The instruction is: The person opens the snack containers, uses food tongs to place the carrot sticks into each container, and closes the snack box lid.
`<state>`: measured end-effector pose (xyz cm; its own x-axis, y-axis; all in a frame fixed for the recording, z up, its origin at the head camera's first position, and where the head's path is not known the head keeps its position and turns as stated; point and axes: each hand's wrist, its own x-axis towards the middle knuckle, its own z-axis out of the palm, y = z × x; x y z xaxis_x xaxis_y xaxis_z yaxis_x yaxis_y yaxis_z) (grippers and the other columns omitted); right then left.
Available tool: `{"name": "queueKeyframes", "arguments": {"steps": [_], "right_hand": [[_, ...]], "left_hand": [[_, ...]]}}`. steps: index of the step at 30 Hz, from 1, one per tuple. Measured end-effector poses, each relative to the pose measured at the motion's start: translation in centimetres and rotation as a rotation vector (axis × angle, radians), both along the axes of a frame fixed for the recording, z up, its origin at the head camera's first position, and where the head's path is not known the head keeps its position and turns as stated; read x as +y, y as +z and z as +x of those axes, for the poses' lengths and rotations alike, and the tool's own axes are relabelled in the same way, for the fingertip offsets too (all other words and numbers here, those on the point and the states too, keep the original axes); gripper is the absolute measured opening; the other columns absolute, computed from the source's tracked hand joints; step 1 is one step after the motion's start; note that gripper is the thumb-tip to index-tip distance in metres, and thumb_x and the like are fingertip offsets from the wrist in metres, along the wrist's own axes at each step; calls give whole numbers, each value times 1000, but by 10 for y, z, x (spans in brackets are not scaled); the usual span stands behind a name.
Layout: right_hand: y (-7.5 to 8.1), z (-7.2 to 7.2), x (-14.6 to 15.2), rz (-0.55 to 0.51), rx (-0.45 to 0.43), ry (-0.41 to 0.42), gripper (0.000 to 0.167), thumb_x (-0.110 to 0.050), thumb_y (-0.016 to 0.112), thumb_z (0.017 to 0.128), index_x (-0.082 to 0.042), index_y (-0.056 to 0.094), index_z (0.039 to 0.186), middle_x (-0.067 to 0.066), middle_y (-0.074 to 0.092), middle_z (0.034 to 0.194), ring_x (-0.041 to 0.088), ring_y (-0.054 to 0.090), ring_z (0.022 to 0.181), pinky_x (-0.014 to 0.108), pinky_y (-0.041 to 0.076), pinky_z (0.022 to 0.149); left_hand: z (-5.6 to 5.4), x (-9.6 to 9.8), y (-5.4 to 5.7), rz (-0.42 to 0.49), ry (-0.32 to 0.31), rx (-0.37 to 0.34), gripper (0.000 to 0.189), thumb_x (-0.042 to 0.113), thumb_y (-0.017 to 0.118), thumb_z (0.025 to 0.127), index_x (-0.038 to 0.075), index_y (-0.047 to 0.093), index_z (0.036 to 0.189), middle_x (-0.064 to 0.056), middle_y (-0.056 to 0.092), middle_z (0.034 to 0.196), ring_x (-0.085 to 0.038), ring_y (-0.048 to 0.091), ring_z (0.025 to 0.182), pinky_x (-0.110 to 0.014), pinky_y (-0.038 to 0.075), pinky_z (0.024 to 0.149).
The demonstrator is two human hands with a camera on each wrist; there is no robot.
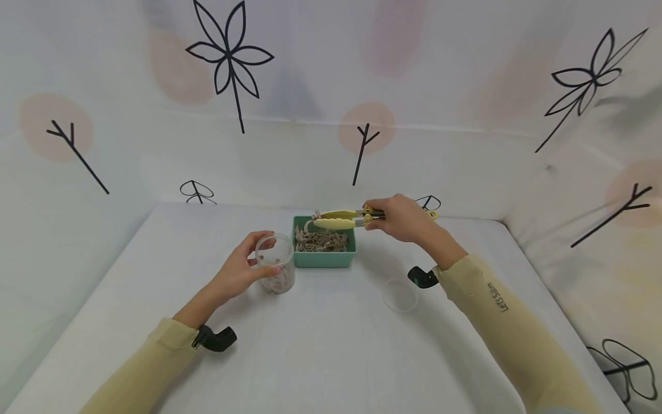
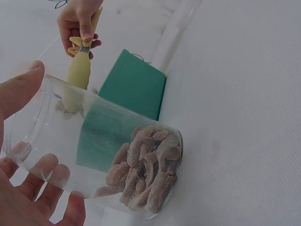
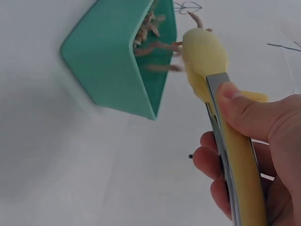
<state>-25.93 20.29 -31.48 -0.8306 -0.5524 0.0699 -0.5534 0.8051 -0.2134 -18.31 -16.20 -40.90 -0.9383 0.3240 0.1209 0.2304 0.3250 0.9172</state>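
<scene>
My left hand grips a clear plastic jar by its upper part, left of a green box. Pale brown, powdery strips lie in the jar's lower part. In my right hand is a pair of yellow tongs, pinched between thumb and fingers. The tong tips hold several brown strips above the green box, and some strips dangle, blurred, toward its opening in the right wrist view. More brown strips fill much of the box.
A round clear lid lies on the white tabletop, right of the box and below my right forearm. A white backdrop with black plant drawings stands behind the table. Each wrist carries a black camera mount.
</scene>
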Motion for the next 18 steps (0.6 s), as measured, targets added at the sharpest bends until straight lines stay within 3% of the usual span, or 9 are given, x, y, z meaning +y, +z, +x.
{"name": "queueKeyframes", "arguments": {"steps": [11,18], "right_hand": [[5,1,2,-73,13,15,31,-25,75,91,-11,67,117,-2,67,87,16,54,68,32,45,61],[16,7,1,-114,18,16,33,-24,75,91,-11,66,120,0,68,91,16,55,70,34,47,63]], "left_hand": [[0,0,0,-3,-5,9,74,24,79,87,16,37,148,-12,47,148,-27,39,140,-62,34,108],[0,0,0,3,-7,4,75,24,79,87,15,37,148,-14,46,148,-28,38,140,-60,34,108]]}}
